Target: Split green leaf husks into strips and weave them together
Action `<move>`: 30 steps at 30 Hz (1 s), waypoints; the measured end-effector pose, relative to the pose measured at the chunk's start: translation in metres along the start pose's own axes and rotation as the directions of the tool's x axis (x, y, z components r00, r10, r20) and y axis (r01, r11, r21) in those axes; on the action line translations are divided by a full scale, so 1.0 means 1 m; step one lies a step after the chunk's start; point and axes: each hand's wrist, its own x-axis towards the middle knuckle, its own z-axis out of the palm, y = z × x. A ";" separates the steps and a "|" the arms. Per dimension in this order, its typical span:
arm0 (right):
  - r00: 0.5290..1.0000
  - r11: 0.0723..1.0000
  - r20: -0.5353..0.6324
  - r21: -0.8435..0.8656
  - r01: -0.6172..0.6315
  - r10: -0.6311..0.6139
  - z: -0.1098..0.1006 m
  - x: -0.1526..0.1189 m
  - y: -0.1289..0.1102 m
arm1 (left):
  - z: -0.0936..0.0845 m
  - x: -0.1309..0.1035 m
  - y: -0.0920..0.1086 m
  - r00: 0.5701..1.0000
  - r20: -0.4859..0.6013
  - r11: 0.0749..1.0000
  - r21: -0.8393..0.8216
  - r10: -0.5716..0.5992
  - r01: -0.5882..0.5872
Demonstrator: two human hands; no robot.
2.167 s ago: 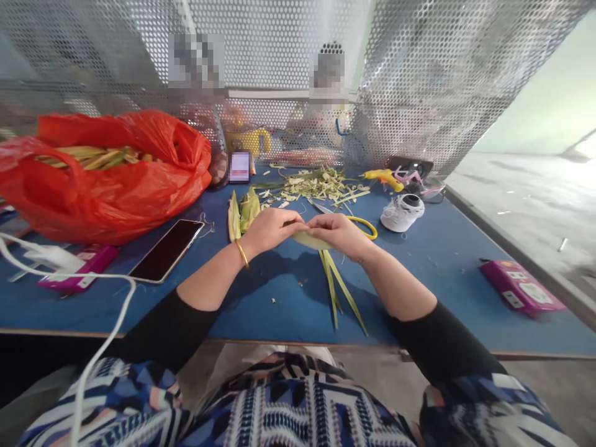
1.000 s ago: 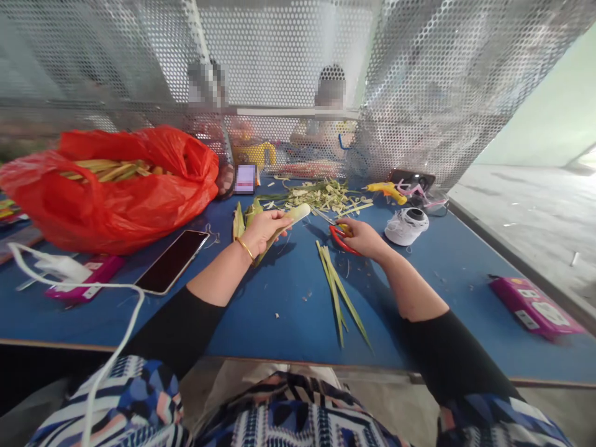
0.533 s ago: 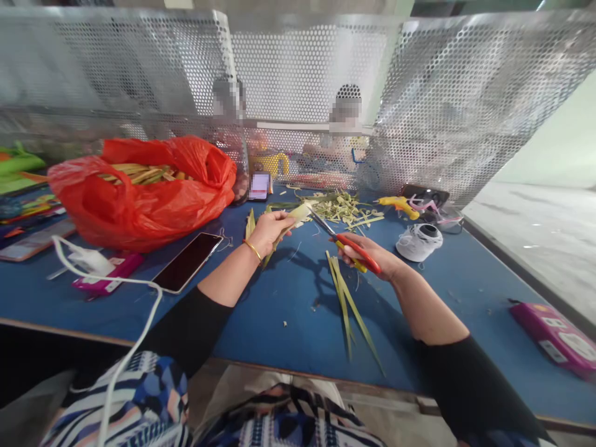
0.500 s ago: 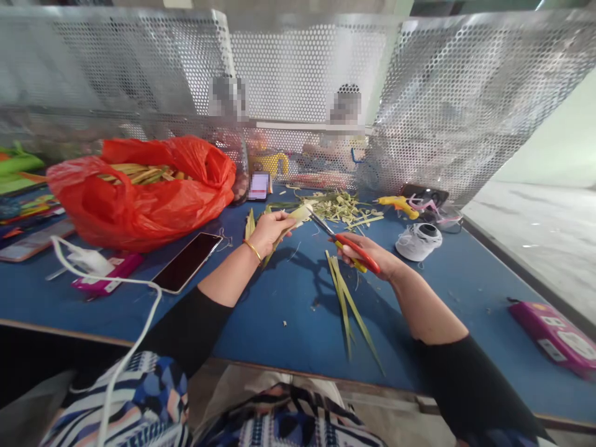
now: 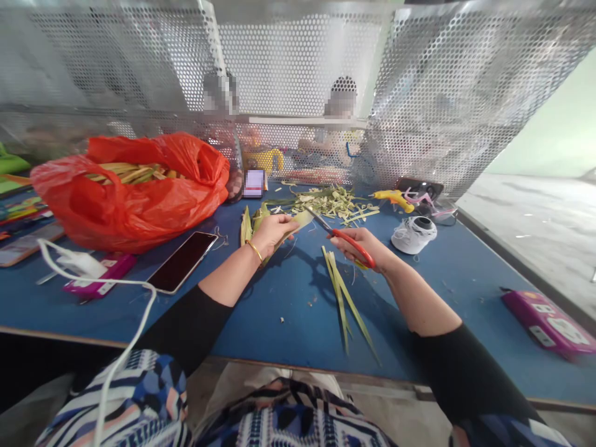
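My left hand (image 5: 269,236) pinches a pale green leaf strip (image 5: 303,218) between thumb and fingers, its broad end pointing right. Folded leaf pieces (image 5: 246,225) show just behind that hand; whether it holds them too I cannot tell. My right hand (image 5: 380,253) is wrapped round scissors (image 5: 351,242) with red and yellow handles. Their blade tips reach the leaf's right end, and whether they touch it is unclear. Several long narrow leaf strips (image 5: 343,295) lie on the blue table below my right hand. Beyond both hands spreads a heap of leaf cuttings (image 5: 330,202).
On the left stands a red plastic bag (image 5: 139,211) of leaf strips, beside a dark-screened phone (image 5: 182,262) and a white cable (image 5: 151,304). To the right are white thread (image 5: 412,237), a yellow glue gun (image 5: 393,198) and a magenta box (image 5: 549,323). Perforated panels (image 5: 298,68) close the back.
The scissors have turned slightly in my right hand, so less of the yellow handle shows. My left hand still holds the leaf. The whole view has shifted a little.
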 end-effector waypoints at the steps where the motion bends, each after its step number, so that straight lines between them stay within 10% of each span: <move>1: 1.000 0.999 -0.022 -0.031 0.014 -0.014 0.000 0.000 0.000 | 0.000 0.000 0.001 1.000 -0.002 1.000 -0.008 -0.007 0.007; 5: 0.974 0.883 -0.204 -0.470 -0.013 -0.094 -0.005 0.001 -0.001 | -0.001 -0.004 0.005 0.998 0.016 0.989 -0.136 -0.059 0.061; 8: 0.956 0.516 -0.274 -0.837 -0.181 -0.109 -0.011 0.000 0.000 | -0.003 -0.008 0.010 0.994 0.068 0.961 -0.258 -0.082 0.097; 10: 0.967 0.344 -0.246 -0.915 -0.210 -0.064 -0.014 -0.001 0.003 | -0.004 -0.010 0.012 0.992 0.095 0.949 -0.297 -0.078 0.103; 14: 0.978 0.284 -0.208 -0.937 -0.202 0.007 -0.015 -0.003 0.004 | -0.002 -0.016 0.013 0.989 0.122 0.941 -0.316 -0.089 0.124; 18: 0.957 0.513 -0.264 -0.842 -0.167 -0.123 -0.006 -0.003 -0.001 | 0.008 -0.028 0.011 0.986 0.134 0.944 -0.301 -0.099 0.136; 22: 0.940 0.987 -0.311 -0.120 0.105 -0.138 0.012 0.000 -0.004 | 0.022 -0.044 0.007 0.977 0.184 0.960 -0.234 -0.110 0.153; 25: 0.949 0.951 -0.308 0.265 0.159 -0.073 0.025 0.001 -0.003 | 0.031 -0.054 0.001 0.960 0.252 0.968 -0.179 -0.125 0.173; 30: 0.958 0.939 -0.281 0.312 0.143 -0.052 0.034 -0.003 -0.005 | 0.035 -0.057 -0.004 0.959 0.271 0.970 -0.201 -0.081 0.138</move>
